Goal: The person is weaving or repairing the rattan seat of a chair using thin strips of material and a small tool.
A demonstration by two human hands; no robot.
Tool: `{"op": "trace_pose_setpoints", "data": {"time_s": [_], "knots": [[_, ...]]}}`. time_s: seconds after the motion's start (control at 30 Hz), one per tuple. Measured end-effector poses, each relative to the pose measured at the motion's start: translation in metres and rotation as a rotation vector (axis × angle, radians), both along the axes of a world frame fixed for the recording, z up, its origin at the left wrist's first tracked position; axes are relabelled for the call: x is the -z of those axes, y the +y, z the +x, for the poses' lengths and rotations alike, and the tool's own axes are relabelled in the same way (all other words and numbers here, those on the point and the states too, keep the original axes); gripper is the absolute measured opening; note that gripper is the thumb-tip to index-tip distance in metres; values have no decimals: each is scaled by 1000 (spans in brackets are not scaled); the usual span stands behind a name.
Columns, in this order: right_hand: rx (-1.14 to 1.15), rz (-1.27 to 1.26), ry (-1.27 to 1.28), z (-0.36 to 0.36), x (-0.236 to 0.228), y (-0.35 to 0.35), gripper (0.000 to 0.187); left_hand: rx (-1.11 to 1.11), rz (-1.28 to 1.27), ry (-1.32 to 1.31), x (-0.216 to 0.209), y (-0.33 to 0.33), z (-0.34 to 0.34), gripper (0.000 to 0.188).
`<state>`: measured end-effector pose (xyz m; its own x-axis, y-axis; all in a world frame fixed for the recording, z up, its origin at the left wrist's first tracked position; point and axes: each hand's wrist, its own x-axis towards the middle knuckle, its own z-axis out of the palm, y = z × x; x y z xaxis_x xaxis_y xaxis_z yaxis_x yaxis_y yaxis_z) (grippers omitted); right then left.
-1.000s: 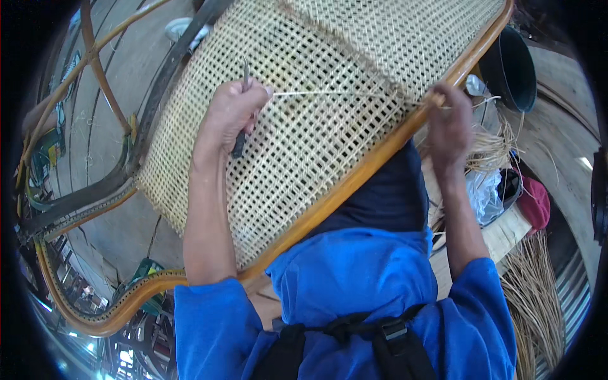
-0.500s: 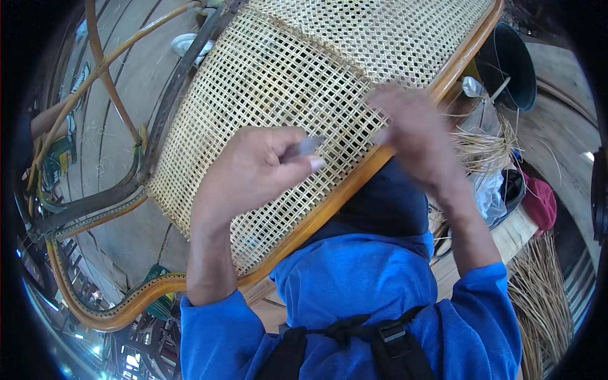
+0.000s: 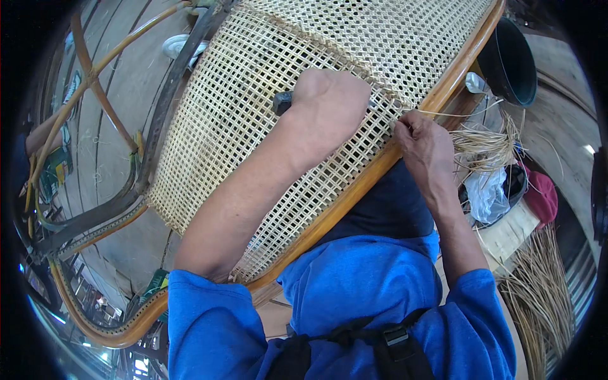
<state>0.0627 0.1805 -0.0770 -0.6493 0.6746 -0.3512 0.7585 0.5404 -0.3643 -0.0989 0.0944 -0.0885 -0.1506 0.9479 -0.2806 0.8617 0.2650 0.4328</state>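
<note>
While both hands press it, woven cane panel [image 3: 253,114] lies beneath.

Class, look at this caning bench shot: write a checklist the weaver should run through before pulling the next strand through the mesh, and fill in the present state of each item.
1. Left hand has the dark-handled tool firmly gripped: ok, fist closed round it on the woven cane panel.
2. Tool tip seated in a mesh hole: cannot tell, the fist hides it.
3. Right hand has the cane strand pinched: ok, at the panel's edge.
4. Strand free of the loose cane bundle: cannot tell, they overlap.
5. Wooden frame rail supported: ok, it lies across the person's lap.
6. Weave even near the hands: ok where visible.
</note>
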Motion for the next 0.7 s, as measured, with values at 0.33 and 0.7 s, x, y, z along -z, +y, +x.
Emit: {"op": "trace_pose_setpoints", "data": {"time_s": [0.33, 0.7], "knots": [[-13, 156, 48, -6, 4, -8, 18, 273, -211, 53, -25, 38, 4, 10], [-26, 157, 167, -7, 14, -7, 19, 220, 31, -32, 8, 16, -10, 16]]}}
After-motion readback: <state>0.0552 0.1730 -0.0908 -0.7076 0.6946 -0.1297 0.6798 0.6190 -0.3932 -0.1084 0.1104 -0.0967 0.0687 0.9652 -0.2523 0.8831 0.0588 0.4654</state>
